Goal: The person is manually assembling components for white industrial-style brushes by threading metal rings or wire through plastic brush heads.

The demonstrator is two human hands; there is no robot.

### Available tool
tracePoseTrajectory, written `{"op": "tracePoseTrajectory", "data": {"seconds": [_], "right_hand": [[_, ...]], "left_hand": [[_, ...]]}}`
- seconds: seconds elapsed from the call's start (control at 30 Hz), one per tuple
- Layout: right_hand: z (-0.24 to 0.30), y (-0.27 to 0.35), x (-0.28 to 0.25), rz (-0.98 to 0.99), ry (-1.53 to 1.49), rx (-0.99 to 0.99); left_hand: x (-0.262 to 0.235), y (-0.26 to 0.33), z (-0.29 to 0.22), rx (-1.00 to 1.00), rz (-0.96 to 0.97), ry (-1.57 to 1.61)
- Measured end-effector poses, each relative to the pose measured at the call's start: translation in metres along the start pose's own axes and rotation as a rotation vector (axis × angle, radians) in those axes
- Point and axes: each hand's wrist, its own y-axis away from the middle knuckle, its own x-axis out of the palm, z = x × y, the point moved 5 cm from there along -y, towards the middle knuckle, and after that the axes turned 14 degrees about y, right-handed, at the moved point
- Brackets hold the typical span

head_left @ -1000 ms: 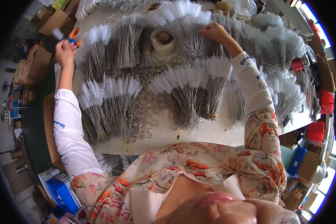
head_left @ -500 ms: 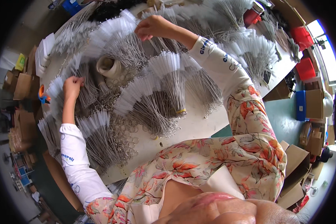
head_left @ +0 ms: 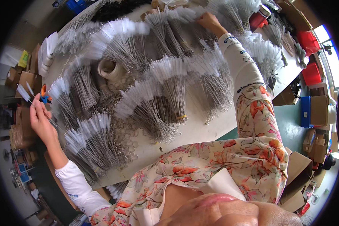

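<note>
My left hand (head_left: 41,116) is raised past the table's left edge, its fingers closed on a couple of thin straw brushes (head_left: 23,92) with white bristle heads and wire stems. Orange-handled scissors (head_left: 45,94) lie close beside it. At the far side of the table, my right hand (head_left: 211,22) reaches in among white-bristled brushes. Its fingers curl downward, and what they pinch is hidden. Between my arms, fanned bundles of straw brushes (head_left: 169,71) cover much of the table, bristles pointing away from me. Another bundle (head_left: 90,135) lies at the near left.
A beige ring-shaped roll (head_left: 108,68) stands among the bundles, with loose metal rings (head_left: 130,145) nearby. A red flask (head_left: 259,18) stands at the far right. White boxes (head_left: 47,52) are at the left edge. Red bins (head_left: 310,74) and cardboard boxes (head_left: 295,169) stand off to the right.
My left hand has moved left and toward me from the left bundles, and brushes now show in its grip. My right hand has swung right and farther out, from the centre bundles.
</note>
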Motion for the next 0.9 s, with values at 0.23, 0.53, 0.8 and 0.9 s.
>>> {"op": "tracePoseTrajectory", "data": {"seconds": [0.23, 0.53, 0.8, 0.9], "right_hand": [[-0.005, 0.008, -0.041, -0.236, -0.178, 0.091], [0.111, 0.042, -0.081, -0.393, 0.047, -0.607], [0.146, 0.043, -0.017, -0.034, 0.065, -0.191], [0.147, 0.037, -0.030, -0.136, -0.046, -0.195]], "left_hand": [[-0.042, 0.082, -0.020, -0.194, 0.053, -0.205], [-0.058, 0.143, -0.011, -0.345, 0.072, 0.090], [-0.088, 0.187, -0.004, -0.408, 0.017, 0.099], [-0.092, 0.195, -0.004, -0.410, -0.046, 0.157]]}}
